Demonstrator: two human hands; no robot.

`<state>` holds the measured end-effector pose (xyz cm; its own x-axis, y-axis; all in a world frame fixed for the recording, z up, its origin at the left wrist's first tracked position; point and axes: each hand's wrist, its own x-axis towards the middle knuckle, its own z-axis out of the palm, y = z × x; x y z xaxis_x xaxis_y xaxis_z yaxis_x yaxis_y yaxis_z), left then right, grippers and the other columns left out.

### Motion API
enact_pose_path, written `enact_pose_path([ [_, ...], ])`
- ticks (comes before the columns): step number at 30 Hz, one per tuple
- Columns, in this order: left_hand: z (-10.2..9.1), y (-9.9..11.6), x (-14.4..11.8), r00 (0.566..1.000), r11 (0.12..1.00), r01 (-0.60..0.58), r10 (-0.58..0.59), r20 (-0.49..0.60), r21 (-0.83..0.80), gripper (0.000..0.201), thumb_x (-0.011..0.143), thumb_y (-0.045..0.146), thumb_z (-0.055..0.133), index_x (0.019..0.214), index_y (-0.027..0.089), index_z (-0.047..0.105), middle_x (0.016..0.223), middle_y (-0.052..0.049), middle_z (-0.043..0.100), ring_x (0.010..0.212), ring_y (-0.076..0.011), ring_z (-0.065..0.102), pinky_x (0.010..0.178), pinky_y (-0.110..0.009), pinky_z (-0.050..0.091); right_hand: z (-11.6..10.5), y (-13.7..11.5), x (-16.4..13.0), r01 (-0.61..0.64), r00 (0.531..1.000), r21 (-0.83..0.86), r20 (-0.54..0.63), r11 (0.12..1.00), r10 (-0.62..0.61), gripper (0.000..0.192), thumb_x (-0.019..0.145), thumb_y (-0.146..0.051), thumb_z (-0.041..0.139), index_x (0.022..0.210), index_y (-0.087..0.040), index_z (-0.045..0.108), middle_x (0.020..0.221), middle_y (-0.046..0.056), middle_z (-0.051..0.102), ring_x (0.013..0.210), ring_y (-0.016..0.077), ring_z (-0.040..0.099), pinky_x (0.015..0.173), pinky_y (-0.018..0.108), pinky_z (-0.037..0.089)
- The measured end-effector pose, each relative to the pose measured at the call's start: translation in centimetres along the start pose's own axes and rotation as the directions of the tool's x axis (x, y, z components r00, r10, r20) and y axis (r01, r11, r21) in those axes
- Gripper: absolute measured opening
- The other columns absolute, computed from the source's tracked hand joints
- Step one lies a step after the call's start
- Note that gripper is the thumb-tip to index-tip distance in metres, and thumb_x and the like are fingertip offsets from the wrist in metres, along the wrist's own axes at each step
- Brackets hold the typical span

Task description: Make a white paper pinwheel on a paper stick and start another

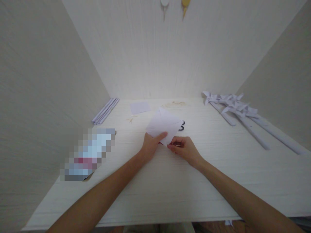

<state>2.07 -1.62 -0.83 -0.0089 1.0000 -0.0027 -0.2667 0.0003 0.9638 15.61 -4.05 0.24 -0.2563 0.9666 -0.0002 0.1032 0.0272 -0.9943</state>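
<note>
Left hand [150,145] pinches the folded white paper [164,125] at its near edge; right hand [183,149] grips its near corner, above the desk [170,181].

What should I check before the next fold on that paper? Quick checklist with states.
1. Left hand pins the folded paper at its near edge: ok.
2. Right hand pinches the paper's near corner: ok.
3. Paper lies flat on the table: cannot tell, the far side looks lifted.
4. Black scissor handles lie partly under the paper's far edge: not ok.
5. Spare square sheet lies apart from the fold: ok.
6. Folded pieces at right lie clear of the hands: ok.
</note>
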Motion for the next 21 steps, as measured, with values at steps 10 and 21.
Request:
enact_pose_path([
  [10,0.0,0.14,-0.07,1.0,0.999,0.004,-0.004,-0.01,0.041,0.034,0.056,0.026,0.068,0.087,0.012,0.062,0.09,-0.009,0.064,0.079,-0.0191,0.059,0.072,-0.033,0.047,0.1,0.34,0.09,0.075,0.997,-0.017,-0.013,0.997,-0.075,0.009,0.062,-0.023,0.06,0.056,-0.017,0.057,0.051,-0.003,0.049,0.046,0.0077,0.038,0.044,0.021,0.028],
  [21,0.22,0.2,-0.1,1.0,1.0,0.005,-0.004,-0.026,0.027,0.029,0.057,0.027,0.067,0.08,0.012,0.061,0.082,-0.006,0.065,0.072,-0.0173,0.06,0.066,-0.031,0.049,0.11,-0.36,-0.14,0.007,0.999,-0.106,0.033,0.994,-0.004,0.014,0.063,-0.029,0.056,0.061,-0.016,0.052,0.047,-0.004,0.046,0.041,0.0071,0.038,0.041,0.02,0.029],
])
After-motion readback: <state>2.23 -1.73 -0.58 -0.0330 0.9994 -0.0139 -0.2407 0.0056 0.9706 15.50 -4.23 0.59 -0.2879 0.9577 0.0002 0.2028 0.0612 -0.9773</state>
